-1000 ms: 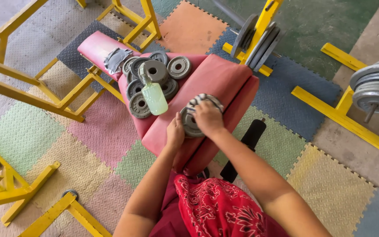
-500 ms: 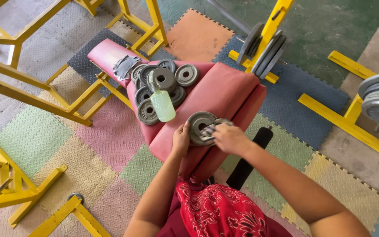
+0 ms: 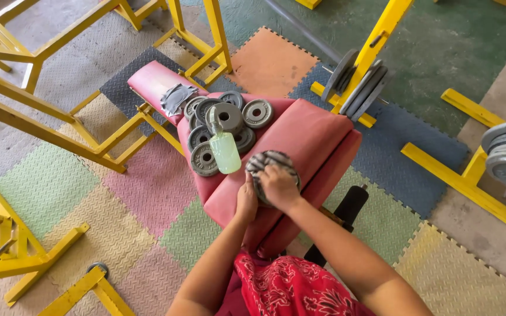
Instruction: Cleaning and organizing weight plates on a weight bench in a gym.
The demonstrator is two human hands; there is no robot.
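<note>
Weight plate (image 3: 262,161): small grey disc, lying on the near edge of the red padded bench (image 3: 317,137), mostly covered by a grey striped cloth (image 3: 276,159).

Right hand (image 3: 279,186): fingers closed over the cloth, pressing it onto the plate's top face. Left hand (image 3: 246,199): fingers curled against the plate's left edge, steadying it.

Change from half a second earlier: the plate's face and centre hole were then exposed, with the right hand beside it; now cloth and hand lie over the face. Plate position on the bench unchanged. Judged: a wiping pass over this plate is under way, not finished.

Just beyond the hands: translucent green spray bottle (image 3: 224,149), lying on its side, nozzle pointing away, resting against a cluster of grey plates (image 3: 229,120). Liquid level cannot be read; the body looks pale green throughout. The cluster sits piled on the bench's far half, some plates overlapping.

Further out: crumpled grey rag (image 3: 177,98) on the bench's far end; yellow steel frames (image 3: 42,126) on coloured foam floor tiles (image 3: 60,187); larger plates on a yellow rack (image 3: 358,79).
</note>
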